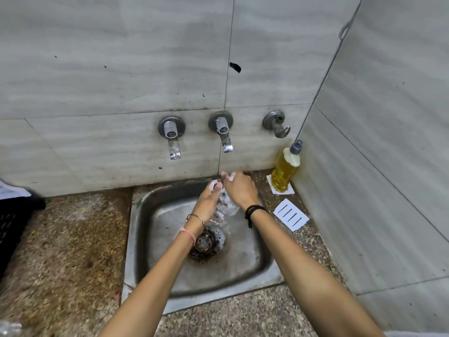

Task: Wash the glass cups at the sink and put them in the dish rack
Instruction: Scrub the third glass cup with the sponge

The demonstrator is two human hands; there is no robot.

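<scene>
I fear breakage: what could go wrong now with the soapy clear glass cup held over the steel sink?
1. The clear glass cup is foamy; the left hand grips it while the right hand works at its rim, so it may slip and crack on the stainless steel sink.
2. The chrome wall tap hangs just above; lifting the cup could knock it.
3. The black plastic crate, likely the rack, sits far left: a long wet carry.

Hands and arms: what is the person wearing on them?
No sleeves show; both arms are bare. By the left hand, the wrist wears a thin gold-coloured bangle and a pink thread band. By the right hand, the wrist wears black cord bands with a loose end hanging.
</scene>
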